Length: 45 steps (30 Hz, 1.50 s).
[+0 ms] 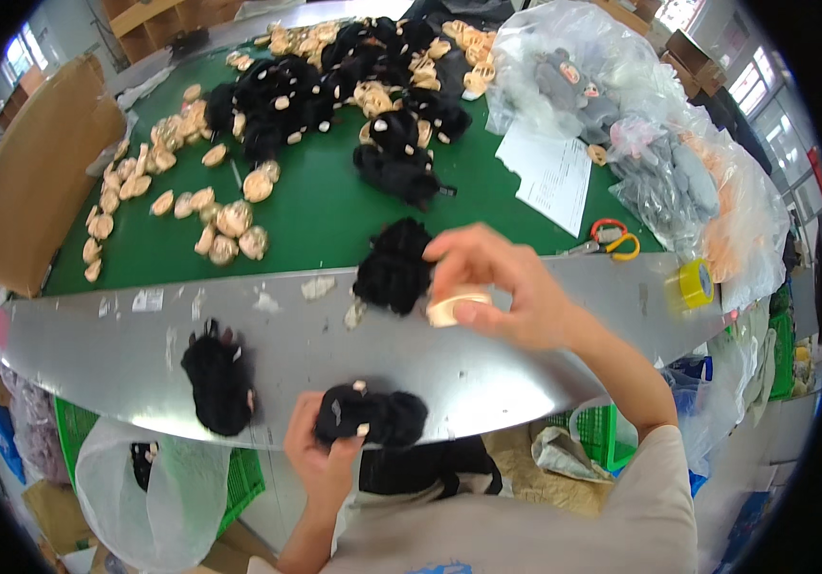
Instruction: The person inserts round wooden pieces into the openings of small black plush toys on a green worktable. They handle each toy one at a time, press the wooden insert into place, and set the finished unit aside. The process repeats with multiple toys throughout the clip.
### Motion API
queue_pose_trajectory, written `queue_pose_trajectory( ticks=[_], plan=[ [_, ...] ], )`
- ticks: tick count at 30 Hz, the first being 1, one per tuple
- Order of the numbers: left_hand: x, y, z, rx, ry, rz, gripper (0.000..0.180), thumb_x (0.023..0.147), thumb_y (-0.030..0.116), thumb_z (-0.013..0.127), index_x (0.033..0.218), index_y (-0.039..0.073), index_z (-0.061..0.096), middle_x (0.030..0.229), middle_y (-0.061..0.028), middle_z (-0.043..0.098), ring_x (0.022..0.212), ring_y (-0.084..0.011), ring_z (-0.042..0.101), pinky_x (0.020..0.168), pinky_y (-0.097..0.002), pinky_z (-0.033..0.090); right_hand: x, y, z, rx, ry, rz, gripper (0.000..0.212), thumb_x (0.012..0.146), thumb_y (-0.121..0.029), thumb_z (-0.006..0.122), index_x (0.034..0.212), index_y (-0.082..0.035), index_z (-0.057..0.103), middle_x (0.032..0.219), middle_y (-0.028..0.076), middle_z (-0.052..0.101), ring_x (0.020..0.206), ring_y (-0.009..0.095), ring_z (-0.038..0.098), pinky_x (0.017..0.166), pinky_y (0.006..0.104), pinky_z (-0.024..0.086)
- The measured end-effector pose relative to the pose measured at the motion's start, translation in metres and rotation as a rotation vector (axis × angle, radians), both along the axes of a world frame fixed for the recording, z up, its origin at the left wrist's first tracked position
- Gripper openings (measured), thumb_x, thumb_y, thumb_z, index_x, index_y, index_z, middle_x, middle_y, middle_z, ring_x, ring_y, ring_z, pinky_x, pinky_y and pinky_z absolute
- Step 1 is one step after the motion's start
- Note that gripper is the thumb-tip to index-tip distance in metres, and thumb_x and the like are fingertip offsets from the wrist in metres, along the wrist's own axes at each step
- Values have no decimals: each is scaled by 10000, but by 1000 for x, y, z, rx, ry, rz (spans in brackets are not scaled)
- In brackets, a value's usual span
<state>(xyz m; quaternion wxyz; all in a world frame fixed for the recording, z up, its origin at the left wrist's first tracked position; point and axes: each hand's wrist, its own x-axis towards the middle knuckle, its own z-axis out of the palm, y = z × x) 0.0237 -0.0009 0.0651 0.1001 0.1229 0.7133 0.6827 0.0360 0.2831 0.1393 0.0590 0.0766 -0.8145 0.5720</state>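
Near the table's front edge, my left hand [312, 448] is closed around a small black plush toy [399, 419] with little pale parts on it. My right hand [530, 304] pinches a pale, rounded plastic shell [457, 307] between thumb and fingers, above the metal strip and to the right of the held toy. Just left of my right fingers, a second black plush piece [394, 266] lies across the border of the green mat and the metal. Another black plush toy [219, 381] rests on the metal to the left of my left hand.
Black plush pieces [286, 91] and pale shells [234, 218] cover much of the green mat [315, 220]. Orange-handled scissors [612, 239], yellow tape [695, 284], a paper sheet [549, 182] and plastic bags [564, 48] lie right. A cardboard piece [43, 177] stands left.
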Motion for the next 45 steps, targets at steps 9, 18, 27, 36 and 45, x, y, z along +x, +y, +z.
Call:
queue_pose_trajectory(
  ticks=[9, 18, 27, 36, 45],
  plan=[
    [38, -3, 23, 93, -174, -207, 299, 716, 253, 686, 830, -10, 601, 746, 13, 506, 688, -73, 443, 605, -226, 356, 53, -93, 19, -2, -243, 111, 255, 904, -202, 703, 1111, -80, 615, 634, -37, 524, 552, 49, 439, 503, 228, 350],
    [60, -10, 26, 170, -203, -167, 307, 766, 287, 659, 819, 0, 565, 735, 20, 479, 684, -56, 432, 591, -216, 349, 77, -98, 15, -288, 45, 276, 304, 884, -105, 672, 1168, -12, 618, 945, 64, 624, 869, 148, 548, 759, 271, 441],
    [65, -17, 37, 59, -133, -292, 246, 700, 152, 610, 878, -16, 585, 768, 11, 504, 705, -78, 436, 618, -225, 360, 87, -112, 34, -131, -183, 96, 341, 1015, -257, 386, 999, -8, 618, 698, 50, 573, 562, 161, 561, 506, 290, 409],
    [70, -9, 46, -7, 163, -305, 348, 634, 13, 650, 980, -6, 620, 875, -66, 603, 767, -152, 566, 680, -260, 451, 65, -132, 4, 334, 365, -100, 138, 910, -161, 498, 836, -54, 541, 640, 90, 541, 546, 298, 545, 460, 403, 396],
    [68, -3, 37, -227, 584, -124, 361, 644, 95, 802, 952, 25, 627, 844, -74, 538, 720, -230, 534, 617, -320, 440, 62, -139, -6, 282, 394, -278, 148, 859, -188, 553, 805, -55, 587, 636, 47, 508, 492, 231, 502, 421, 361, 356]
  ],
)
